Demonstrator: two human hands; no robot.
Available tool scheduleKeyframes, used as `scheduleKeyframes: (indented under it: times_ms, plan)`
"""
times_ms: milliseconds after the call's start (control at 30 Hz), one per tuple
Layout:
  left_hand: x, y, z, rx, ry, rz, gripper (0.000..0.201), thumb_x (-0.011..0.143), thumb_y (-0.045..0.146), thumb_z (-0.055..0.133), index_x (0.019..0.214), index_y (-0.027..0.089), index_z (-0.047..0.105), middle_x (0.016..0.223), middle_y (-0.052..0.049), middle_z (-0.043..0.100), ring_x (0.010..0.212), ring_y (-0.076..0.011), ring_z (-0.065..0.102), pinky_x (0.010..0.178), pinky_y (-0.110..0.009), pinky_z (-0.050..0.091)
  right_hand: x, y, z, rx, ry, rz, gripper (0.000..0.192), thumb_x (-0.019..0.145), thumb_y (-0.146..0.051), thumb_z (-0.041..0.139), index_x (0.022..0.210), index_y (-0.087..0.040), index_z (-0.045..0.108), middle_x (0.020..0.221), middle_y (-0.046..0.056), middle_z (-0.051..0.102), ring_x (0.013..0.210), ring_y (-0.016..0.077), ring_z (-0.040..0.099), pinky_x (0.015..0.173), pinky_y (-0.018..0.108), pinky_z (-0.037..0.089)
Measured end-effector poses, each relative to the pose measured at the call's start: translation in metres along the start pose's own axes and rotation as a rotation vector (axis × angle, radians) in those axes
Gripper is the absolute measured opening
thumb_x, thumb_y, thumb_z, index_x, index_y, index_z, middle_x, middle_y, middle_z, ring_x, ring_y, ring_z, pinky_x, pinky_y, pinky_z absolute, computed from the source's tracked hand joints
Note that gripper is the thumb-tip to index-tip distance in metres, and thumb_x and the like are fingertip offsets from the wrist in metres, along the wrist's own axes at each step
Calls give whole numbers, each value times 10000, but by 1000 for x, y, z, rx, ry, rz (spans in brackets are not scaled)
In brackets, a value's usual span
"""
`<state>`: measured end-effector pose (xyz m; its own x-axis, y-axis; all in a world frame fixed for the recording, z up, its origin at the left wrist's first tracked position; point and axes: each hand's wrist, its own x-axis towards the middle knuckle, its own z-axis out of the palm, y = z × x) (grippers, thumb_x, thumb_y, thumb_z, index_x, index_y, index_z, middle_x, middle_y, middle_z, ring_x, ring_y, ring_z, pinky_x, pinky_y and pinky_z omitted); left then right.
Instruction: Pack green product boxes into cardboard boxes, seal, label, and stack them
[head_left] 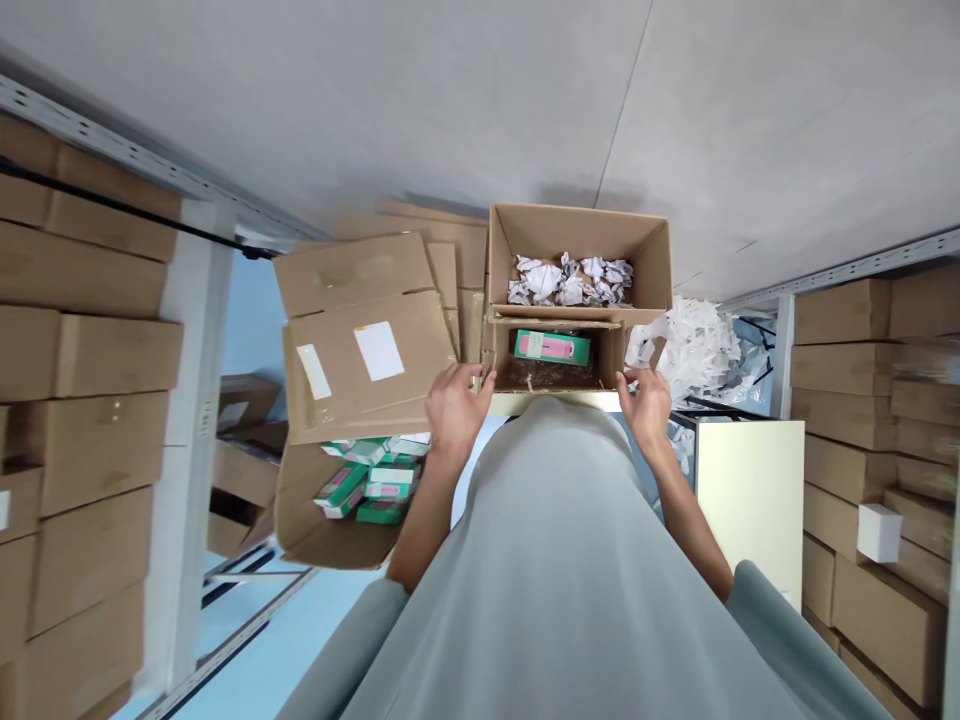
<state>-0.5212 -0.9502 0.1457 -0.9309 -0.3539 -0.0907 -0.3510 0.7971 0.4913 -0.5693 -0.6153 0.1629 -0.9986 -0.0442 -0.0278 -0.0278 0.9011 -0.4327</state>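
Observation:
A small open cardboard box (pixel 611 358) stands right in front of me on a cream surface (pixel 750 480). Inside it a green and pink product box (pixel 553 347) lies on brown filler. My left hand (pixel 454 405) grips the box's left wall and my right hand (pixel 645 400) grips its right wall. My grey shirt hides the near side of the box.
Behind the small box stands a larger open carton (pixel 652 255) with crumpled white paper. At the left, flattened cardboard (pixel 360 340) lies over a carton (pixel 330 540) with several green and pink boxes. Loose white paper (pixel 697 345) is piled at the right. Shelves of brown cartons (pixel 82 400) line both sides.

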Motion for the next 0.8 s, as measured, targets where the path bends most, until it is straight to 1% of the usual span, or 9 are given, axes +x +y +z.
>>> scheduleKeyframes:
  times_ms: [100,133,200,267,367,500,633,733,800]
  plan:
    - [14,8,-7,-36,9,39,590,959,337,821,1506,192,653,1428,-204,737,1349,-409,688,1199,-558,543,24,-4,-17,6,33,-21,380,1139,-502,572,992,-211,768,974,121,808,941,303,677,950,435,490]
    - [22,13,-9,-57,0,83,713,962,329,813,1619,195,571,1573,-217,665,1468,-417,625,1270,-576,500,37,-7,-23,2,45,-36,385,1144,-506,566,1010,-210,773,982,122,807,949,306,676,957,439,489]
    - [40,22,-8,-102,-33,184,817,979,299,775,1730,230,461,1770,-193,506,1641,-413,478,1374,-594,402,68,-15,-30,-16,52,-81,372,1154,-480,550,1050,-210,784,1011,124,808,979,311,676,976,443,489]
    - [60,30,-1,-132,-61,259,806,981,262,750,1737,276,468,1839,-145,430,1730,-406,355,1422,-615,330,103,-26,-32,-45,35,-132,345,1160,-432,538,1099,-211,796,1064,129,814,1026,318,678,996,446,488]
    - [82,35,16,-154,-80,293,669,980,204,709,1632,306,600,1818,-109,477,1770,-403,275,1434,-657,295,149,-40,-29,-96,-23,-202,317,1158,-356,527,1153,-208,807,1126,137,820,1087,331,680,1016,451,491]
    - [90,33,35,-176,-114,261,516,983,98,578,1448,270,723,1564,-112,709,1664,-362,472,1413,-609,369,193,-57,-19,-153,-129,-258,290,1141,-298,545,1204,-205,812,1170,151,822,1140,349,679,1047,473,503]
    - [87,29,41,-179,-115,213,479,1004,68,498,1363,274,739,1418,-90,771,1548,-331,586,1379,-542,427,234,-87,15,-213,-364,-387,275,1101,-266,651,1312,-181,805,1298,185,820,1272,382,681,1132,521,511]
    - [88,30,44,-188,-90,195,419,1041,90,488,1324,277,734,1385,-84,780,1494,-318,630,1376,-526,425,269,-116,63,-273,-561,-491,386,1048,-217,736,1428,-161,773,1436,198,786,1409,390,666,1207,536,503]
    - [89,31,47,-202,-69,180,380,1062,105,484,1299,273,730,1362,-86,786,1444,-310,662,1367,-516,433,288,-133,100,-343,-705,-484,466,1013,-175,774,1476,-129,754,1471,217,776,1437,389,685,1224,519,518]
